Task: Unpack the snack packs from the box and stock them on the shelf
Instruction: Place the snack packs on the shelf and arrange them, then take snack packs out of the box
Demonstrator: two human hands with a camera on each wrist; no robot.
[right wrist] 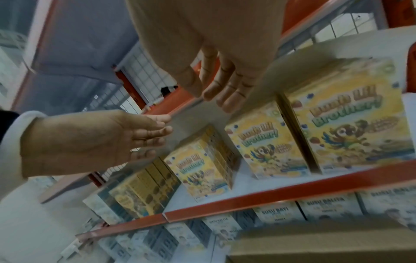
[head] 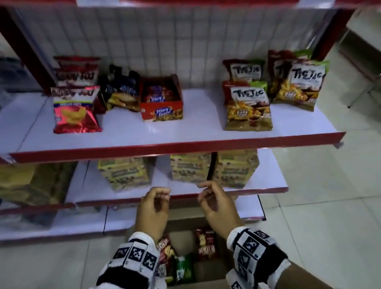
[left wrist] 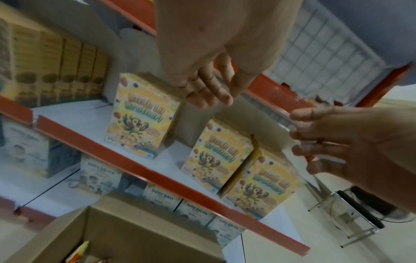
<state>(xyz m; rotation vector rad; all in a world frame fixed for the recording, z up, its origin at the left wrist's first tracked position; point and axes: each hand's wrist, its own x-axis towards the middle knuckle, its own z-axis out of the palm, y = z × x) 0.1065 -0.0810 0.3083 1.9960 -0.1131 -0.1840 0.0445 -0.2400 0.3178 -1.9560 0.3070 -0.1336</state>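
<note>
Foil-and-film snack packs [head: 168, 255] lie loose in the cardboard box [head: 197, 287] on the floor, directly below both wrists and behind the fingertips. At least three show: a dark red one by the left wrist, a green one [head: 184, 266] beside it, and another red pack [head: 206, 242] nearer the right wrist.

Left hand [head: 153, 212] and right hand [head: 216, 204] hover side by side above the box, fingers loosely curled, holding nothing. The wrist views agree: relaxed fingers [left wrist: 209, 92], empty palms.

Ahead of the fingertips stand cereal boxes [head: 126, 174] on the lower shelf. Above them, on the white shelf [head: 130, 132], are Tic Tac bags [head: 247, 106] to the right, a red chip bag [head: 75, 113] to the left, and a red carton [head: 161, 100] between.

Handling judgement:
- Packs are likely light, air-puffed and slick, with brittle contents.
- They crumple if squeezed mid-body.
- Best hold is probably a pinch on the crimped top seam, or a flat hand on each side.
- Stood upright, such bags topple easily; lean them on those behind.

Open space on the shelf lies between the carton and the Tic Tac bags.
</note>
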